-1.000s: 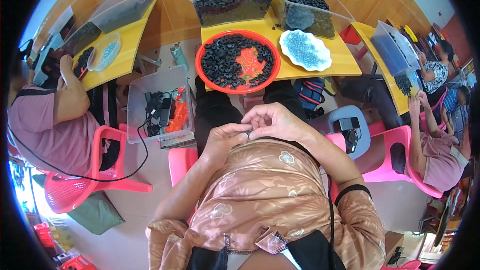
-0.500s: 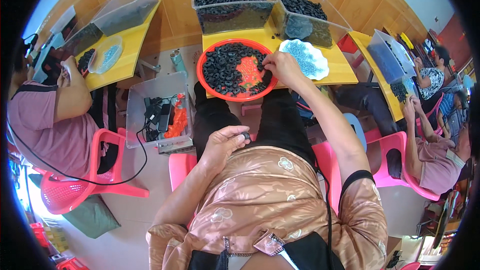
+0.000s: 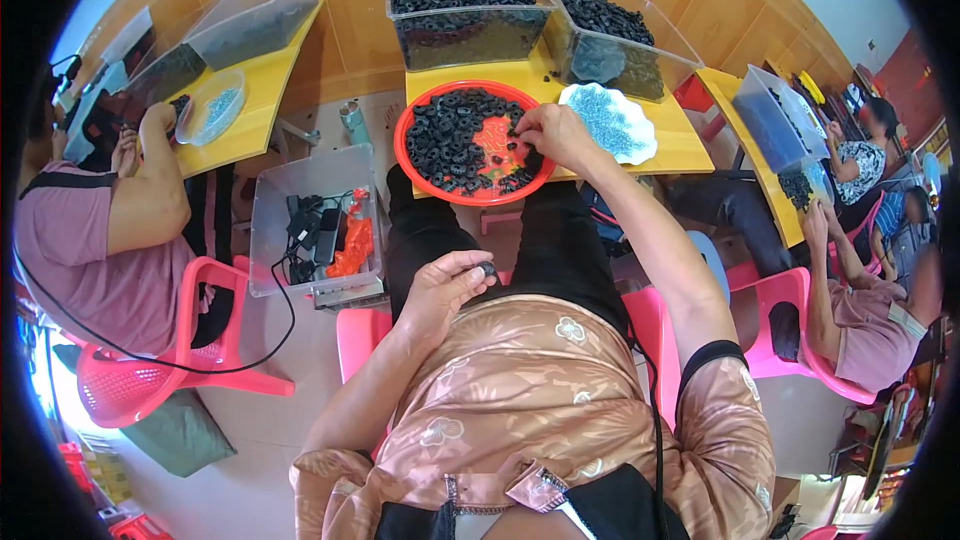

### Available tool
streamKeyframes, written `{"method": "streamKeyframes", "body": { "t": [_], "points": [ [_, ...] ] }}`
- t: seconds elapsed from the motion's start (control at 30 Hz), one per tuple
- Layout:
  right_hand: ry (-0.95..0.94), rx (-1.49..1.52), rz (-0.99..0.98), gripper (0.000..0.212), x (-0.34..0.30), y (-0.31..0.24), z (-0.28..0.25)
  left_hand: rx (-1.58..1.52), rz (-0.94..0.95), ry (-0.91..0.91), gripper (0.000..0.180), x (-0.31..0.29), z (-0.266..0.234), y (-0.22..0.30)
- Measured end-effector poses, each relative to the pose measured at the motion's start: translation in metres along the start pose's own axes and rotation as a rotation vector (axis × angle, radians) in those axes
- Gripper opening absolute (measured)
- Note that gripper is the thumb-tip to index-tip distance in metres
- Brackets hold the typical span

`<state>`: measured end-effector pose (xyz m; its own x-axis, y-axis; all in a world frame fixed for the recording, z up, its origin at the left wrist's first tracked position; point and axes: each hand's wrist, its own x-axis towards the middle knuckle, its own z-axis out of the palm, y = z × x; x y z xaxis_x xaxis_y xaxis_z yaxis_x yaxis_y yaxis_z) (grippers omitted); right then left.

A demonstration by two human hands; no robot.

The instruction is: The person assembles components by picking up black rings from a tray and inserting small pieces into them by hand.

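Observation:
My left hand (image 3: 441, 292) is closed in front of my belly, pinching a small black ring-like part (image 3: 488, 269) between thumb and fingers. Over the right side of a round red tray (image 3: 402, 157) my right hand (image 3: 558, 136) reaches down, fingertips drawn together among the loose parts. Whatever those fingers grip is too small to make out. Many black ring-shaped parts (image 3: 445, 135) fill the tray's left side, while its patterned red bottom shows at the middle right. Just right of that hand lies a white scalloped dish (image 3: 648, 143) of small pale-blue pieces (image 3: 610, 122).
Two clear bins (image 3: 470, 40) (image 3: 640, 65) of black parts stand at the back of the yellow table (image 3: 685, 140). A clear box (image 3: 262, 240) with cables and an orange-red bag sits low on the left. Co-workers sit at tables on both sides.
My right hand has shifted slightly left over the tray, and its fingers have moved among the parts. My left hand is nearly still. The left co-worker's hand has moved toward a dish.

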<state>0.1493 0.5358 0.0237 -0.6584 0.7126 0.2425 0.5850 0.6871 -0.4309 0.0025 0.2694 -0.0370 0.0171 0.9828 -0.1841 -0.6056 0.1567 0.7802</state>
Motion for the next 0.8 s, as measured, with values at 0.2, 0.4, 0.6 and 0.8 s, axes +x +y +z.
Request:
{"method": "streamKeyframes", "body": {
  "t": [0.2,0.4,0.6,0.8],
  "points": [
    [-0.025,-0.049,-0.048,0.016,-0.002,-0.020,0.010,-0.019,-0.005,0.018,0.021,0.000,-0.002,0.001],
    [-0.113,-0.086,0.015,0.020,-0.002,-0.032,0.021,-0.023,-0.013,0.016,0.022,0.000,-0.002,0.002],
    [-0.022,0.168,0.052,0.018,-0.020,-0.044,0.007,-0.020,0.011,0.063,0.022,-0.001,0.000,0.005],
    [-0.254,0.814,0.176,0.014,-0.114,-0.072,0.003,0.151,-0.027,0.009,0.019,-0.001,-0.001,0.002]
  ]
}}
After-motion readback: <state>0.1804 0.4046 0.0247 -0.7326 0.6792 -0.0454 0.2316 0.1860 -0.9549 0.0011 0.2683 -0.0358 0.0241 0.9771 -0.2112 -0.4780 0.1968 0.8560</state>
